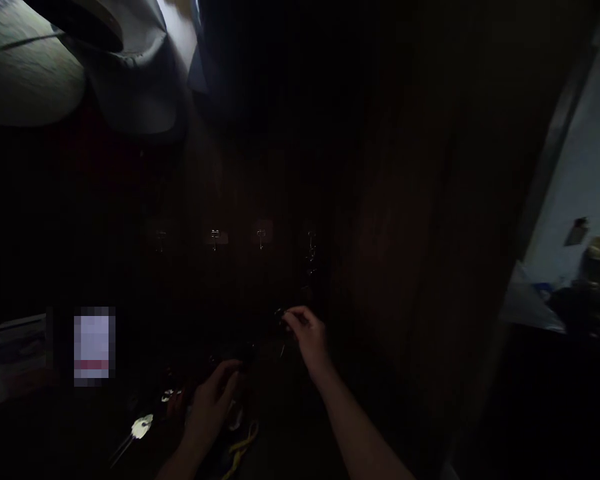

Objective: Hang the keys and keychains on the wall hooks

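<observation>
My right hand (307,333) is raised in the middle, thumb and fingers pinched on a small dark object with metal glints (280,315). It is too dark to make out its kind. A thin shiny sliver (282,350) shows just below; whether it hangs from that object I cannot tell. Lower and to the left, my left hand (213,397) is over dark small items, fingers bent, thumb apart from the forefinger, with nothing visible between them. A yellow cord (245,440) lies beside it. Left of it is a pale, scalloped piece with thin metal prongs (141,427).
Metal hooks (215,238) line the dark back panel, and small metal pieces hang from the rightmost hook (311,250). Caps (135,87) hang at upper left. A box (20,347) stands at lower left near a blurred-out pale rectangle (94,340). A dark side panel (405,233) rises on the right.
</observation>
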A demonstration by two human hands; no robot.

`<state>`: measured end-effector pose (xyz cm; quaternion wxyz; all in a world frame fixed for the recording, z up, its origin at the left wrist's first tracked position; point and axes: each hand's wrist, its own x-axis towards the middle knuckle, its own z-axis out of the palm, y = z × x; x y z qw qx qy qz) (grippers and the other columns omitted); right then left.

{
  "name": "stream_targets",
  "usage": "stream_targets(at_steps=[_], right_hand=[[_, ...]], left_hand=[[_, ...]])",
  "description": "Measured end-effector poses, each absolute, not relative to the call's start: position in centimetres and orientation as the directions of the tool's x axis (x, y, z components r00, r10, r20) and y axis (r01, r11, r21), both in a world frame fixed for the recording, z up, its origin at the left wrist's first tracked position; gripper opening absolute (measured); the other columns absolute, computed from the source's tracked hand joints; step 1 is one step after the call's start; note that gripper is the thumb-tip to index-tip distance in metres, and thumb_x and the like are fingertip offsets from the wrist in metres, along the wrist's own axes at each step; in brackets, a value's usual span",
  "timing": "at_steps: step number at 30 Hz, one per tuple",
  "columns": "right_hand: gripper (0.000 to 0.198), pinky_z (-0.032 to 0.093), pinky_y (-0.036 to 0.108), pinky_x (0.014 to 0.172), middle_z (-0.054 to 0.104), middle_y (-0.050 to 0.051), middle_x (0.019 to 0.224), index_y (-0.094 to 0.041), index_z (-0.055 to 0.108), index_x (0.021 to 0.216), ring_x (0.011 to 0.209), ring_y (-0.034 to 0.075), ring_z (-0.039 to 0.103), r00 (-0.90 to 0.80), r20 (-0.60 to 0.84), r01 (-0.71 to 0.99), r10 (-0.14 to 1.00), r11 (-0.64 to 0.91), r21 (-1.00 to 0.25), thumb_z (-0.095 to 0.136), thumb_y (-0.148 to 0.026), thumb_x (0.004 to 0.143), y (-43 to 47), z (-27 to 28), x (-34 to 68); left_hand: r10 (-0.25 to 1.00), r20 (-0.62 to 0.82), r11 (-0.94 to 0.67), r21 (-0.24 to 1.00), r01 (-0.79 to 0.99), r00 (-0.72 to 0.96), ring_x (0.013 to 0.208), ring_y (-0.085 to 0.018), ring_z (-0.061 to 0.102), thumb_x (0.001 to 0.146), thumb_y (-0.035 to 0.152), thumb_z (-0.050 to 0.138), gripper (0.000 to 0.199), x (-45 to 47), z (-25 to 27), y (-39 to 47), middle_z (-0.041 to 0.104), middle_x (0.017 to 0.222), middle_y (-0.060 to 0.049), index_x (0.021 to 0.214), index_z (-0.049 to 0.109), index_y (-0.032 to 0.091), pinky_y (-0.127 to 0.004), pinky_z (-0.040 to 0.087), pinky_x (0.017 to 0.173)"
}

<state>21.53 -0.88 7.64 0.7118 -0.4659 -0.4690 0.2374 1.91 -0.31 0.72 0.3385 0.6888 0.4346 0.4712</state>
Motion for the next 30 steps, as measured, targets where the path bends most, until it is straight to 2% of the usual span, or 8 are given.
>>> stream_targets(at_steps=[3,7,9,18,21,25,30], right_hand=[[0.023,0.036,0.022,0.051,0.062,0.0,0.067,-0.019,0.062,0.073,0.057,0.012,0.052,0.523,0.484,0.165,0.702,0.474,-0.865,0.063,-0.041,0.065,0.0,11.6,24.2],[0.018,0.032,0.02,0.046,0.06,-0.002,0.062,-0.018,0.059,0.071,0.052,0.01,0.05,0.653,0.508,0.216,0.562,0.505,-0.836,0.06,-0.035,0.063,1.8,15.7,27.2],[0.016,0.032,0.02,0.045,0.059,-0.002,0.06,-0.018,0.058,0.069,0.051,0.009,0.051,0.683,0.501,0.221,0.532,0.503,-0.836,0.059,-0.033,0.063,2.7,17.2,28.3],[0.006,0.031,0.018,0.04,0.058,-0.002,0.052,-0.017,0.056,0.058,0.043,0.009,0.053,0.73,0.417,0.2,0.541,0.415,-0.888,0.061,-0.019,0.062,6.0,20.0,29.8],[0.007,0.031,0.019,0.039,0.057,-0.002,0.05,-0.017,0.056,0.057,0.041,0.009,0.053,0.725,0.402,0.193,0.559,0.396,-0.898,0.062,-0.018,0.061,6.2,19.4,29.8],[0.005,0.032,0.019,0.04,0.06,-0.002,0.052,-0.017,0.058,0.06,0.041,0.009,0.052,0.706,0.4,0.188,0.584,0.39,-0.901,0.061,-0.02,0.061,6.0,18.1,29.8],[0.015,0.035,0.019,0.044,0.064,0.0,0.061,-0.016,0.064,0.075,0.048,0.009,0.054,0.684,0.395,0.174,0.613,0.388,-0.905,0.058,-0.02,0.062,4.8,16.1,29.4]], left_hand=[[0.912,0.374,-0.409,0.847,0.34,0.165,0.088,-0.02,0.064,0.077,0.044,0.048,0.031,1.8,0.4,-0.2,0.07,0.091,-0.001,0.096,0.063,0.025,-0.027,0.049,0.077],[0.925,0.348,-0.379,0.845,0.377,0.15,0.083,-0.019,0.065,0.077,0.042,0.048,0.027,1.7,0.3,-0.2,0.07,0.085,0.001,0.094,0.062,0.026,-0.025,0.049,0.072],[0.931,0.331,-0.366,0.846,0.388,0.156,0.081,-0.019,0.066,0.077,0.041,0.048,0.026,1.7,0.1,-0.1,0.071,0.083,0.002,0.094,0.062,0.027,-0.024,0.049,0.071],[0.936,0.314,-0.352,0.849,0.395,0.159,0.082,-0.018,0.065,0.078,0.04,0.047,0.026,1.9,-0.1,0.1,0.071,0.087,0.0,0.095,0.061,0.027,-0.024,0.048,0.072],[0.944,0.29,-0.329,0.849,0.413,0.155,0.076,-0.017,0.066,0.078,0.04,0.045,0.027,1.9,0.1,0.1,0.07,0.079,0.001,0.096,0.06,0.026,-0.023,0.048,0.068],[0.94,0.306,-0.342,0.85,0.4,0.152,0.071,-0.017,0.065,0.077,0.039,0.047,0.026,2.0,0.2,0.1,0.069,0.072,0.002,0.094,0.061,0.026,-0.024,0.048,0.066],[0.92,0.358,-0.392,0.841,0.373,0.161,0.078,-0.018,0.065,0.076,0.037,0.049,0.024,1.9,0.3,0.0,0.07,0.081,0.001,0.093,0.062,0.025,-0.026,0.048,0.071]])
